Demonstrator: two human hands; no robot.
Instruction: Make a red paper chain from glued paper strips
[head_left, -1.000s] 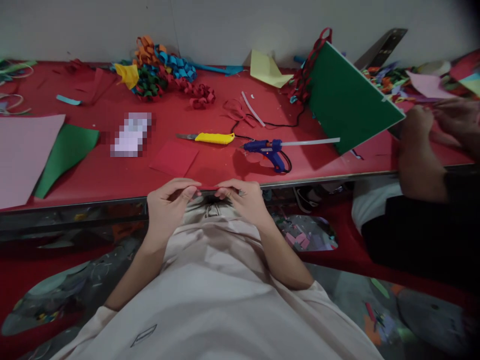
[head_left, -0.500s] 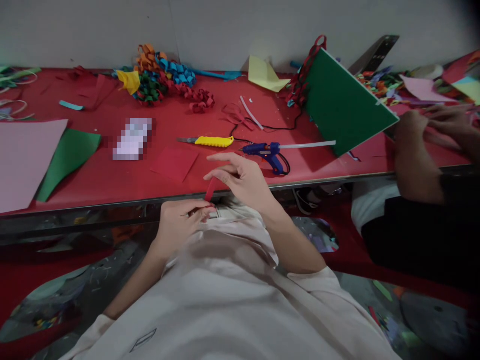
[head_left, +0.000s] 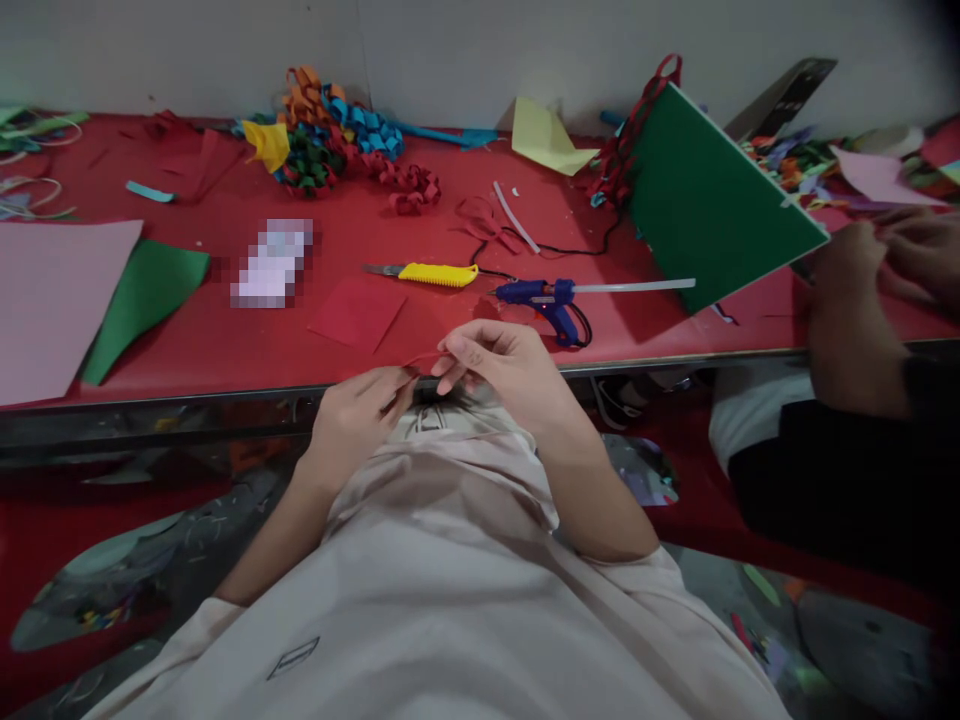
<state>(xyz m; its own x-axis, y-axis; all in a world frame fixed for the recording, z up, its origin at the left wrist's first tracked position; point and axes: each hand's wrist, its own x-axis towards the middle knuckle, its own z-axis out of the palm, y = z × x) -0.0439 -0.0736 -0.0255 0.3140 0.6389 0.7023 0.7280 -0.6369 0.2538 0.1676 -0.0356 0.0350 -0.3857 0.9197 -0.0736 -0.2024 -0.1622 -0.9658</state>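
A thin red paper strip [head_left: 424, 359] runs between my two hands, just over the table's front edge. My left hand [head_left: 358, 418] pinches one end of it. At the other end, the thumb and fingers of my right hand [head_left: 501, 368] are closed on the strip. Just beyond my hands, a red paper sheet [head_left: 360, 312] lies on the red table [head_left: 225, 365]. A blue glue gun [head_left: 544, 300] with a clear glue stick in its back rests on its side beyond my right hand. Left of the gun lies a yellow utility knife [head_left: 437, 274], blade out.
Curled paper chains [head_left: 337, 150] lie at the back, with a yellow sheet [head_left: 547, 138] farther right. A green board [head_left: 720, 200] leans at the right, beside a co-worker's hands [head_left: 855, 255]. Pink paper [head_left: 60, 310] and green paper [head_left: 146, 300] cover the left.
My right hand has come down and closed on the free end of the red strip. The strip, upright before, now stretches sideways between both hands. The view has shifted slightly.
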